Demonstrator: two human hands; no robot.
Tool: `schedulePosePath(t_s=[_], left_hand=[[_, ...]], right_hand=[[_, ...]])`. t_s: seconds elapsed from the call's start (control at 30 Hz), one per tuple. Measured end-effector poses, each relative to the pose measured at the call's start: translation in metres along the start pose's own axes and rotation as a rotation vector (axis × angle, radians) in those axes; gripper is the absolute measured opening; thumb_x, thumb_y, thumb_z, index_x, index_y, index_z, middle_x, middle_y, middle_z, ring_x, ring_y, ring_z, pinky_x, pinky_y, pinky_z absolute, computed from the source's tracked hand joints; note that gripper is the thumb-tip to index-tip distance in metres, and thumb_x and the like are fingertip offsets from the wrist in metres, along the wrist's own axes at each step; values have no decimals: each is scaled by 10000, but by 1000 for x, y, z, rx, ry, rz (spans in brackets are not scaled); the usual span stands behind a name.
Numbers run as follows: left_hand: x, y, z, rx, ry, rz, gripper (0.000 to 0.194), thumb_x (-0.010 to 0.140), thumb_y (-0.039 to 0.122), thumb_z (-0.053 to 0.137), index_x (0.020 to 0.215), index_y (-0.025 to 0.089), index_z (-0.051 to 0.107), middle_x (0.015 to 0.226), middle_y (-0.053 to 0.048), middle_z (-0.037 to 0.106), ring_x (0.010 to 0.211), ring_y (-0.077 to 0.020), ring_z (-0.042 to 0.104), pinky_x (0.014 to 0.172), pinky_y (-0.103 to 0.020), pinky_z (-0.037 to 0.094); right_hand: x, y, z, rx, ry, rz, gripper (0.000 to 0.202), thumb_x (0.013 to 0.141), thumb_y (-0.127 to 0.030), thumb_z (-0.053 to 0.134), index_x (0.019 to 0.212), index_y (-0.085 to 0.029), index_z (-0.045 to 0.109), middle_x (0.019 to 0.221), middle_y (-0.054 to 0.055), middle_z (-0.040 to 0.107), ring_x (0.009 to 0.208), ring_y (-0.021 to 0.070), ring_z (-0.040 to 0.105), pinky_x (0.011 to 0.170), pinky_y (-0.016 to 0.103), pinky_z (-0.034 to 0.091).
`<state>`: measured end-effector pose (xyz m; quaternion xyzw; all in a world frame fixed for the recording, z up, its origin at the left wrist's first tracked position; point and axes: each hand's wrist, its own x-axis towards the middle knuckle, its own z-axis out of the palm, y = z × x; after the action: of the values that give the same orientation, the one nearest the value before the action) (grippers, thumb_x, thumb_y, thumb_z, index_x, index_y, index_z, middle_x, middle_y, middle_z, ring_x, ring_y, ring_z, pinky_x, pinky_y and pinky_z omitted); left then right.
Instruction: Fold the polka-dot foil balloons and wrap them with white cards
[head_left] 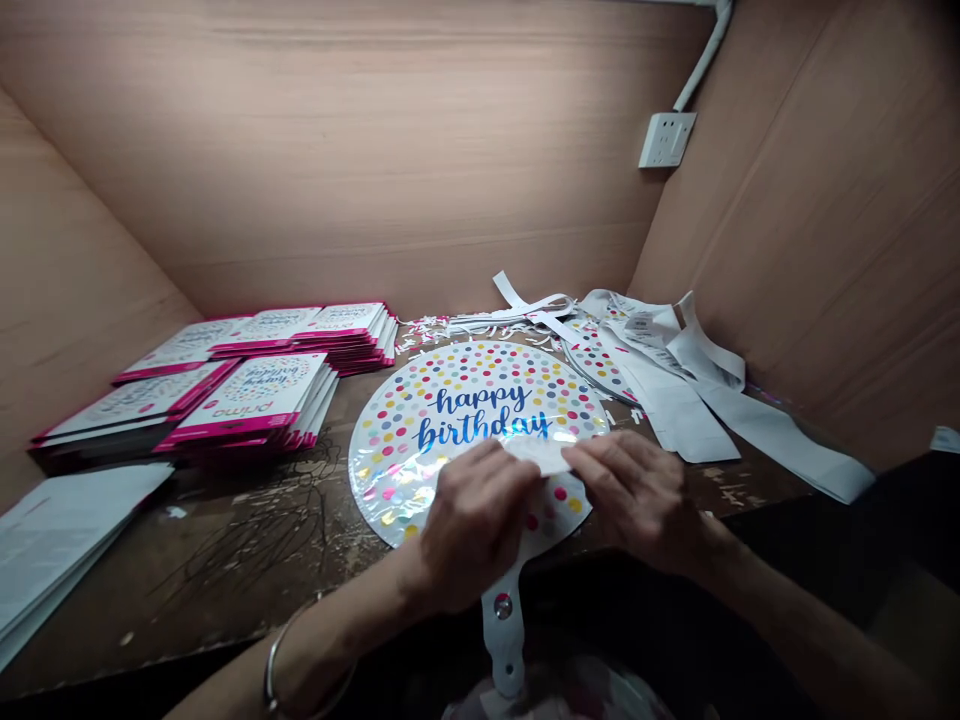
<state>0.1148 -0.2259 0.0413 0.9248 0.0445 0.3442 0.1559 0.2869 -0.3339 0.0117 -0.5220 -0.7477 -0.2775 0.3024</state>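
Observation:
A flat round foil balloon [480, 385], dotted in many colours and lettered "happy birthday" in blue, lies on the table in front of me. Its white tail [504, 625] points toward me over the table's edge. Above the balloon's lower part, my left hand [480, 515] and my right hand [637, 495] are close together. Between their pinched fingers is a small white piece of paper [550, 458], with an end at each hand. The fingertips of my left hand are partly hidden behind its knuckles.
Pink-edged birthday packets [277, 395] stand in several stacks at left. White sheets [67, 540] lie nearer, at the left edge. Long white paper strips [675, 400] cover part of another dotted balloon [600, 362] at right. Wooden panels [375, 150] enclose the table; a socket [667, 140] hangs in the corner.

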Motion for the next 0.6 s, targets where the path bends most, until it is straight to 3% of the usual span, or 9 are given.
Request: schedulePosePath(t_s=[0.1, 0.2, 0.27, 0.37, 0.47, 0.6], left_hand=[[37, 0, -27, -103, 77, -214, 160, 780, 143, 499, 692, 132, 633, 558, -5, 571, 511, -101, 482, 523, -212, 370], [60, 0, -43, -334, 61, -475, 147, 717, 187, 545, 622, 126, 639, 515, 14, 543, 473, -89, 456, 480, -193, 333], [65, -2, -45, -498, 41, -617, 162, 687, 227, 558, 599, 116, 637, 516, 8, 537, 469, -92, 451, 461, -191, 320], [62, -11, -39, -605, 22, -715, 153, 635, 237, 575, 610, 107, 652, 550, -7, 562, 494, -99, 461, 465, -193, 324], [50, -24, -33, -659, 5, -807, 142, 602, 231, 584, 615, 111, 658, 551, -6, 565, 505, -101, 472, 469, -194, 324], [27, -35, -36, -759, -73, -928, 105, 563, 217, 627, 557, 112, 626, 472, 25, 506, 439, -72, 416, 438, -189, 279]], right_hand=[[46, 13, -21, -53, -71, 13, 233, 810, -80, 405, 947, -112, 591, 837, 100, 624, 755, 179, 577, 658, 286, 451], [74, 16, -26, -86, -187, 57, 213, 794, -106, 390, 872, -120, 588, 819, 90, 604, 675, 159, 549, 574, 250, 395], [85, 14, -19, -86, -246, 92, 194, 755, -112, 419, 871, -119, 574, 858, 94, 598, 651, 151, 529, 529, 237, 349], [94, 10, -1, -24, -341, 184, 231, 672, -86, 459, 873, -128, 566, 847, 77, 607, 618, 139, 502, 503, 228, 298], [98, 10, 14, 207, -436, 293, 187, 651, -68, 435, 752, -147, 571, 678, 19, 581, 563, 110, 455, 515, 216, 295], [98, 18, 23, 848, -661, 398, 163, 687, -124, 427, 678, -149, 588, 585, -28, 504, 566, 92, 433, 526, 195, 325]])
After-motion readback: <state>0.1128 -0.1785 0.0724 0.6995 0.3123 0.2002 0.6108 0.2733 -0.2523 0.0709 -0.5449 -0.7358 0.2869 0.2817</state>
